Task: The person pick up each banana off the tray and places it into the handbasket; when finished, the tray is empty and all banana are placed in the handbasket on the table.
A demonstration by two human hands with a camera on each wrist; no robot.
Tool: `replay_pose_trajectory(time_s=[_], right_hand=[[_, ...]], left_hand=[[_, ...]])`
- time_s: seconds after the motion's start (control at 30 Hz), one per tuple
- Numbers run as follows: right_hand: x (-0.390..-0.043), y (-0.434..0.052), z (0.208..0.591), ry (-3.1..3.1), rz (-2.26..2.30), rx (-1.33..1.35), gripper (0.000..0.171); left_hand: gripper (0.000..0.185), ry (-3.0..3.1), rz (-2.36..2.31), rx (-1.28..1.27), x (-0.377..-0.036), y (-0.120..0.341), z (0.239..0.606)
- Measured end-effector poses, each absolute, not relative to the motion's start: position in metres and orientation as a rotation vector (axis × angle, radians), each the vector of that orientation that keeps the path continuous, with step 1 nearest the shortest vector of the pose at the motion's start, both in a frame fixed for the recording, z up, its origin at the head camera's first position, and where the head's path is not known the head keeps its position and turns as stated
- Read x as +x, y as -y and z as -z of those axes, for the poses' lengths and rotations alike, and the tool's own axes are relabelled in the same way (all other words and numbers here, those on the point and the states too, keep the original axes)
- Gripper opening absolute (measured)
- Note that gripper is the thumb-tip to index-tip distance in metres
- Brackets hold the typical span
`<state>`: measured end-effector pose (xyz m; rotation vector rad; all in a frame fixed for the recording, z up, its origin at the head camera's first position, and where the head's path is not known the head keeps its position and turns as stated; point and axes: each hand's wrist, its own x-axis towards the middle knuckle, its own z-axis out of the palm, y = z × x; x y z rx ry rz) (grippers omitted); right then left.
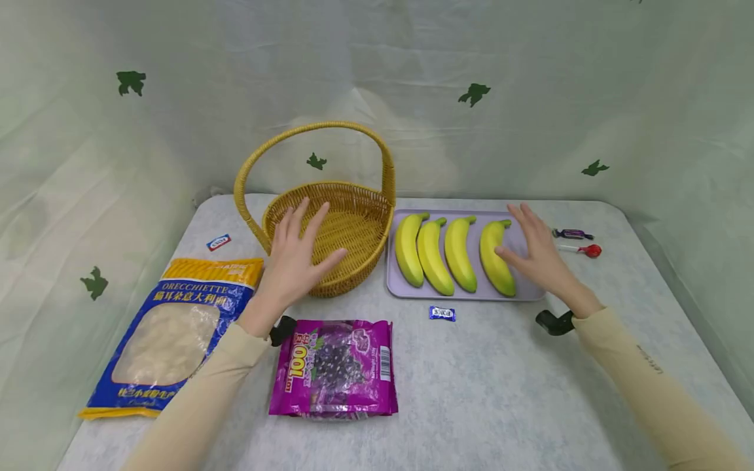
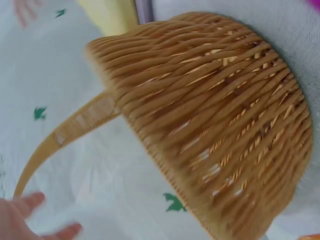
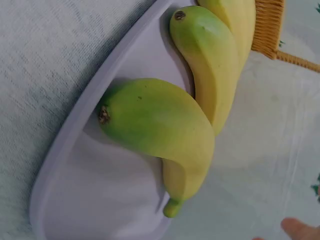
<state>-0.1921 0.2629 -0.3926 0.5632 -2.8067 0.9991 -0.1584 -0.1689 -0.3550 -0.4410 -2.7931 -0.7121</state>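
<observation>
My left hand point(image 1: 297, 258), fingers spread and holding nothing, hovers over the front left of a wicker basket point(image 1: 353, 278) with a tall arched handle. The basket's woven side point(image 2: 200, 110) fills much of the left wrist view. Above the right end of a lilac tray point(image 1: 406, 294) is my right hand point(image 1: 537, 255), its fingers extended and its grip empty. Several yellow bananas lie side by side on the tray. The rightmost banana point(image 1: 495, 258) is nearest to the right hand, and its green-tinged end point(image 3: 145, 112) shows close up in the right wrist view.
A blue and yellow pasta bag point(image 1: 167, 333) lies at the left, a purple grape candy bag point(image 1: 336, 369) at front centre. Small wrapped sweets lie about: a blue one point(image 1: 442, 313), a red-blue one point(image 1: 218, 243), a purple one point(image 1: 573, 233). A red lollipop point(image 1: 592, 250) is right of the tray.
</observation>
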Motion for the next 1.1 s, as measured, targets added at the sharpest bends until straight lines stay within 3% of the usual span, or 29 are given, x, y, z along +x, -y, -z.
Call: replay_pose_trajectory(time_s=[0.23,0.5,0.67,0.87,1.1], right_hand=[[-0.197,-0.274,0.389,2.745,-1.533,0.534,0.078],[-0.201,-0.286,0.390,2.772,-1.839,0.495,0.072],[-0.204,-0.289,0.394,2.835,-1.893,0.424,0.071],[-0.209,-0.291,0.399,2.922,-2.018,0.379,0.072],[-0.217,-0.289,0.409,3.035,-1.983,0.383,0.072]], left_hand=[[0.071,2.363,1.143,-0.675,-0.145,0.193,0.344],[0.047,1.919,1.385,-0.442,-0.134,0.211,0.331],[0.055,1.976,1.449,-0.307,-0.130,0.215,0.328],[0.067,2.152,1.601,-0.248,-0.146,0.232,0.349],[0.070,2.194,1.609,-0.228,-0.151,0.231,0.357]])
